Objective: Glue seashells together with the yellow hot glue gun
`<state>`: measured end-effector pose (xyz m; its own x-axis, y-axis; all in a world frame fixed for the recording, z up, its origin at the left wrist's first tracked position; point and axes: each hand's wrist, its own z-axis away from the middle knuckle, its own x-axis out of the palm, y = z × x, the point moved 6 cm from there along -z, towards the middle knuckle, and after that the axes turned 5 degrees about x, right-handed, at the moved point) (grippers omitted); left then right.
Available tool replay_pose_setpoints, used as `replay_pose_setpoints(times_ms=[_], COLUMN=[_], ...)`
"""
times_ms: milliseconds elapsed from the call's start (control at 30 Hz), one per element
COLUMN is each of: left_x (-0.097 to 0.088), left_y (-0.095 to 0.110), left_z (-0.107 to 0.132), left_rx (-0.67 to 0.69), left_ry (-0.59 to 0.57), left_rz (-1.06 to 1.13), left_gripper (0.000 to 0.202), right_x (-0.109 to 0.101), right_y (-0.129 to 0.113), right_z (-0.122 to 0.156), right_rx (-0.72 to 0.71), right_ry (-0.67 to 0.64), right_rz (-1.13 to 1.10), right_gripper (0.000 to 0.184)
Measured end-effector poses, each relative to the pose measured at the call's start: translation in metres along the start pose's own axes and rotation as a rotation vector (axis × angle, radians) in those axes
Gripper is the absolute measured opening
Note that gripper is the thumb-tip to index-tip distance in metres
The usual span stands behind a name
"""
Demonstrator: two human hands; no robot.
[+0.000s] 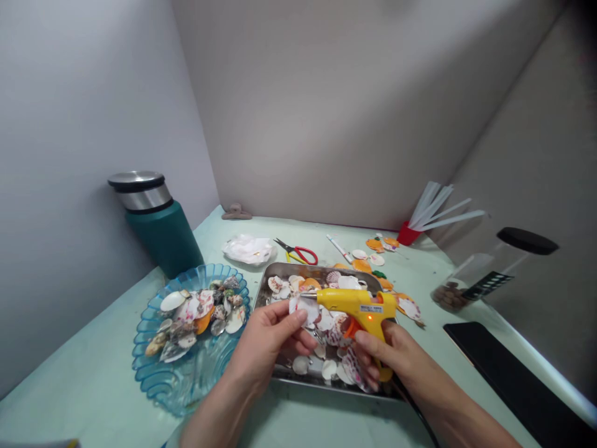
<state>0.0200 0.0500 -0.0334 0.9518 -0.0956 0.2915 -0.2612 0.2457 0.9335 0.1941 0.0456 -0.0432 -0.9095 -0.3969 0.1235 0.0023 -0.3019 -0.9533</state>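
Head view puts both hands low in the middle, over a steel tray [263,287] heaped with seashells. I see the right hand [396,358] closed around the handle of a yellow glue gun [359,303], with a finger on the orange trigger and a small orange lamp lit on the gun's side. The left hand [269,339] pinches a pale shell [302,309] between thumb and fingertips and holds it up above the tray.

What matters most is how the two line up. The gun's barrel runs nearly level from right to left, and its metal nozzle [308,295] points left at the top edge of the held shell. I read the tip as touching the shell or just short of it; the picture does not settle which. The shell therefore lies straight off the gun's long axis, to the left of the right hand's grip, and the left hand is by far the nearer one to it.

Left of the tray is a blue glass dish [186,379] with more shells, and behind that a green flask [161,233]. Red-handled scissors [298,252] lie beyond the tray, and a red cup of glue sticks [409,234] stands at the far right.
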Motion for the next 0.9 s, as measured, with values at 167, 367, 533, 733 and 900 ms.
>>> replay_pose_setpoints(times_ms=[167, 367, 533, 733, 900], left_x=[0.0001, -0.0007, -0.0025, -0.0021, -0.0019], left_y=[0.0014, 0.0006, -0.0004, -0.0022, -0.0006], left_z=[0.0012, 0.0003, -0.0003, 0.0003, -0.0006], left_rx=[0.024, 0.009, 0.013, 0.014, 0.028], left_ry=[0.038, 0.047, 0.059, 0.062, 0.066], left_rz=[-0.009, -0.069, -0.092, -0.111, -0.109], left_gripper=[0.026, 0.024, 0.023, 0.023, 0.023], right_x=[0.0019, 0.0025, 0.0022, 0.0030, 0.0043], right_y=[-0.0013, -0.0028, -0.0017, 0.0006, -0.0012], right_z=[0.0009, 0.0016, 0.0009, -0.0001, 0.0002], right_rx=[0.007, 0.011, -0.006, -0.006, -0.005], right_ry=[0.007, 0.004, -0.014, -0.034, -0.025], right_rz=[-0.011, 0.004, 0.006, -0.020, -0.009], right_gripper=[0.045, 0.046, 0.045, 0.044, 0.045])
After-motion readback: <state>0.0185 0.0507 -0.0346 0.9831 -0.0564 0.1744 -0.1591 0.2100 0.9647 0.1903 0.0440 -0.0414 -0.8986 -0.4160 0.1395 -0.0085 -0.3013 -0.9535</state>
